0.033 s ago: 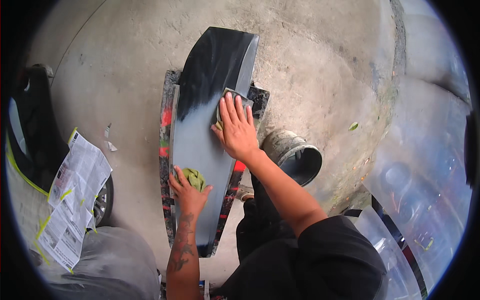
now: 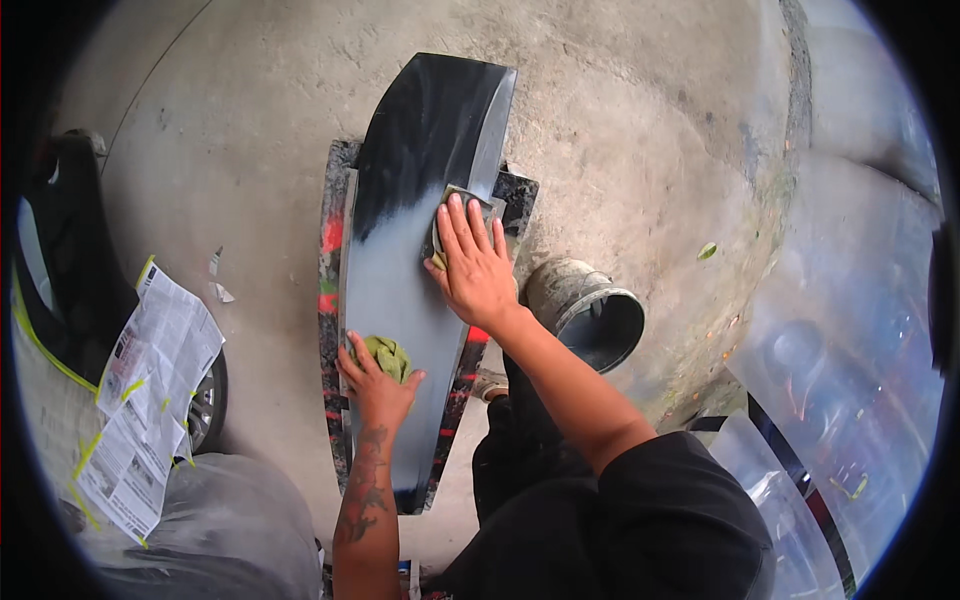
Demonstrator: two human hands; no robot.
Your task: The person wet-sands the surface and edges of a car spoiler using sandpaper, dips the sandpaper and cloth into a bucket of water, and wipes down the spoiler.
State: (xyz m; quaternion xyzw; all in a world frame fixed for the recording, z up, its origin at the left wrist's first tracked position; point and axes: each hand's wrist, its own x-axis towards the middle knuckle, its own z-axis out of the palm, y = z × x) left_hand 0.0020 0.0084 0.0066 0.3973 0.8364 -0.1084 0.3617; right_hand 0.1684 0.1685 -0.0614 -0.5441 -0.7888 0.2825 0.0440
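A long panel [image 2: 395, 290], black at the far end and hazy grey over its middle, rests on a paint-spattered stand [image 2: 333, 235]. My right hand [image 2: 470, 265] presses a dark, sheet-like pad [image 2: 448, 195] onto the panel's right side, fingers extended over it and thumb at its edge. Lower on the left, my left hand [image 2: 380, 390] holds a crumpled olive-green cloth [image 2: 388, 352] against the panel, fingertips near the left edge.
A dirty bucket [image 2: 550, 285] is right of the stand. Black bodywork [image 2: 75, 250], newspaper masking [image 2: 160, 340] and a wheel [image 2: 208, 405] are at left. Large translucent sheeting [image 2: 830, 330] covers objects at right. The concrete floor [image 2: 650, 100] has scraps and a leaf.
My right hand and the pad under it have shifted very slightly down the panel toward me. My left hand looks unmoved.
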